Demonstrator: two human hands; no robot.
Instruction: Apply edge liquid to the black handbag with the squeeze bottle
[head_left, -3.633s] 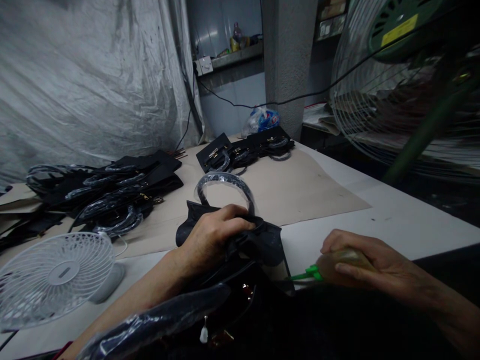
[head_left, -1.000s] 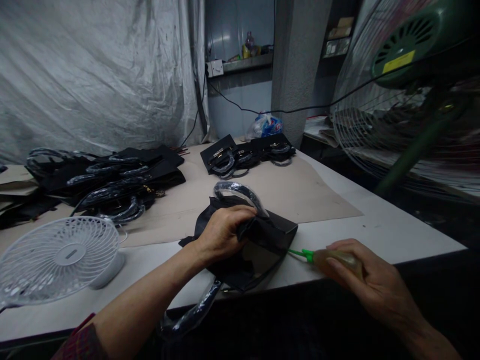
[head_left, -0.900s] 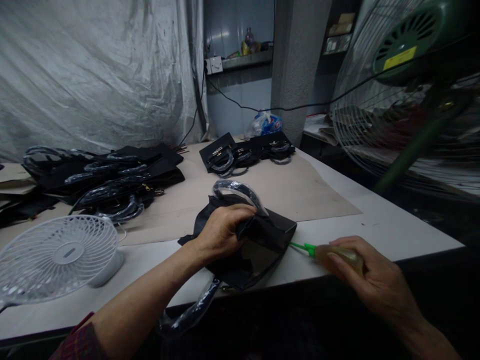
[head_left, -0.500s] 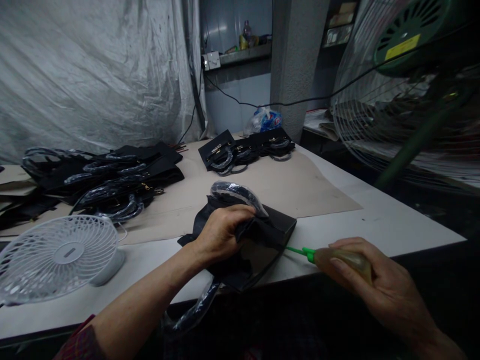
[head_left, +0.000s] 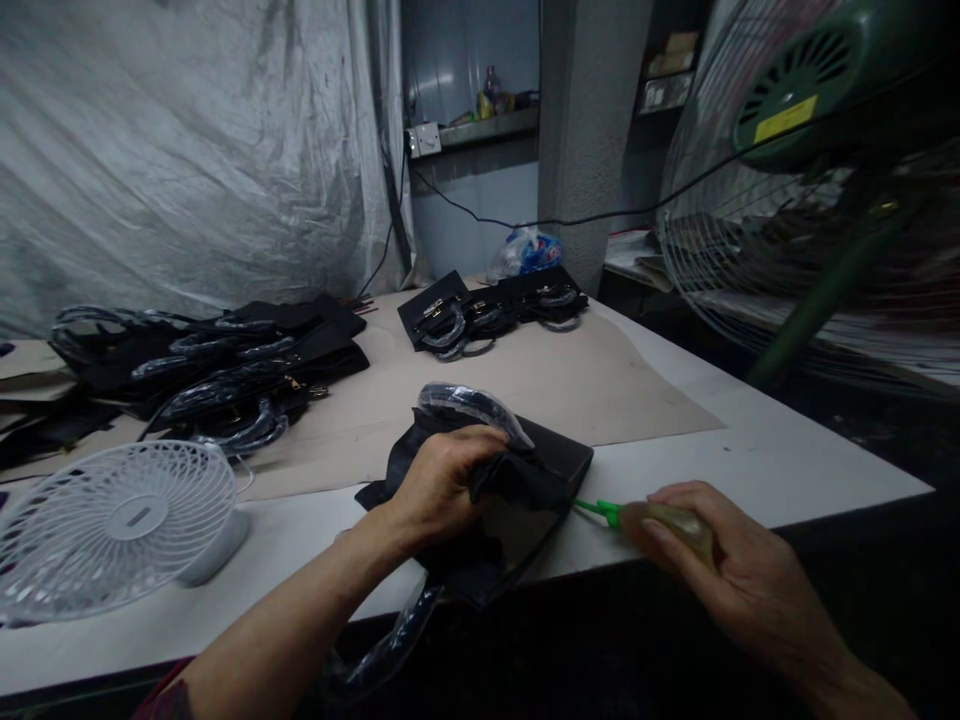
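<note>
While your left hand (head_left: 446,480) is pinching the bag (head_left: 517,525) at the bench's (head_left: 675,470) near side, your right hand (head_left: 731,550), at its 3 o'clock, is gripping a bottle (head_left: 667,525) whose nozzle (head_left: 600,511) is pointing at the bag's side edge. That edge is seemingly being worked; how much is done or left, you cannot tell. Your left hand is hiding part of the bag, one handle (head_left: 397,635) is hanging at 7 o'clock, other bags (head_left: 495,308) are lying at 12, and a fan (head_left: 135,520) is standing at 9.

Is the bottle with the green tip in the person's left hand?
No, the right hand holds the bottle, while the left hand grips a bag.
</note>
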